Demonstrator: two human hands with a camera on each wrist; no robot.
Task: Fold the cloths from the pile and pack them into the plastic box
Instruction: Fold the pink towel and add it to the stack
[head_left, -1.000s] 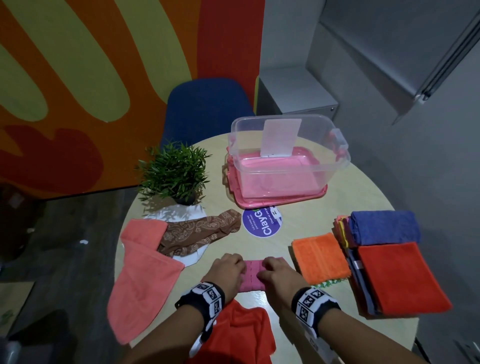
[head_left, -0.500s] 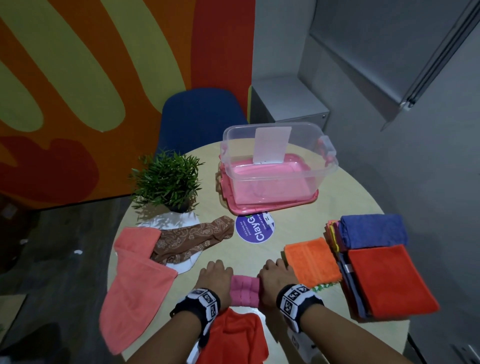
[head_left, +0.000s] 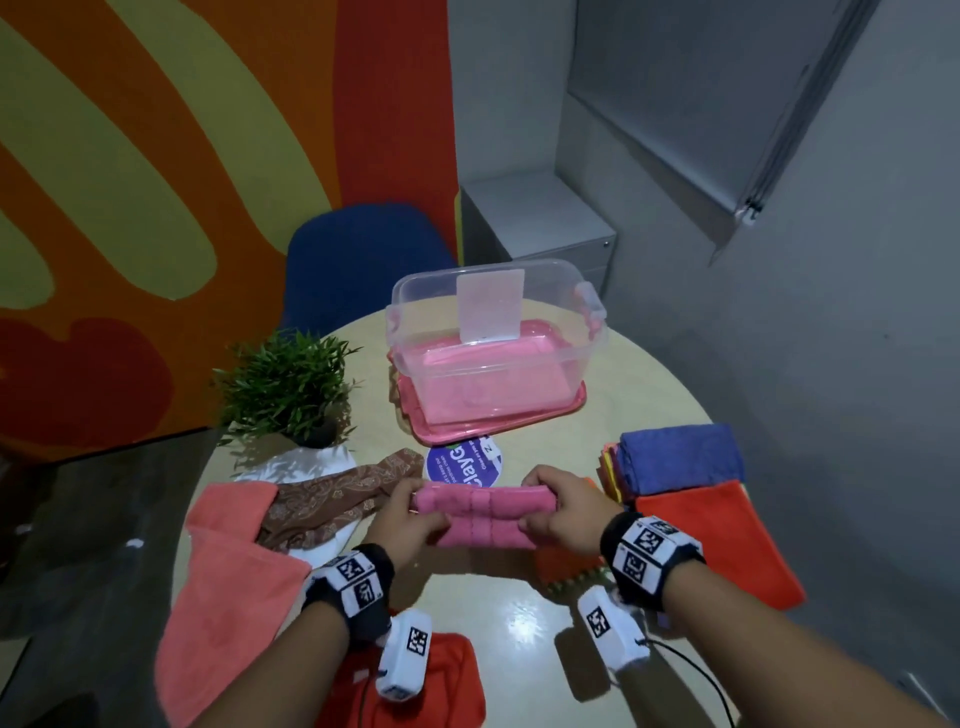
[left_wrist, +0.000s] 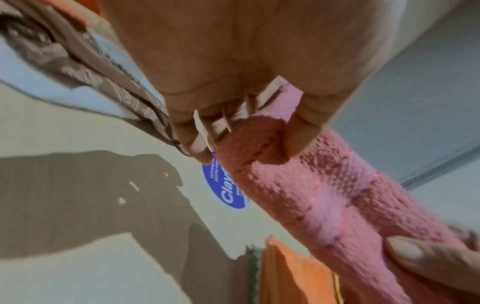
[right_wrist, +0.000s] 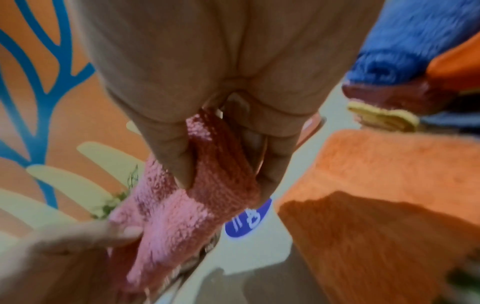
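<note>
**Folded pink cloth held crosswise, box straight ahead**

Head view: the pink cloth (head_left: 480, 514) hangs above the table (head_left: 524, 618), its long axis running left to right, left hand (head_left: 410, 512) and right hand (head_left: 558, 512) at opposite ends. The plastic box (head_left: 493, 358) sits open beyond it, equally near both hands.

Left wrist view: fingers (left_wrist: 200, 127) and thumb are clamped on the cloth's end.

Right wrist view: fingers (right_wrist: 272, 164) likewise pinch the other end.

Pink cloth (head_left: 485, 514) — between both hands
</note>
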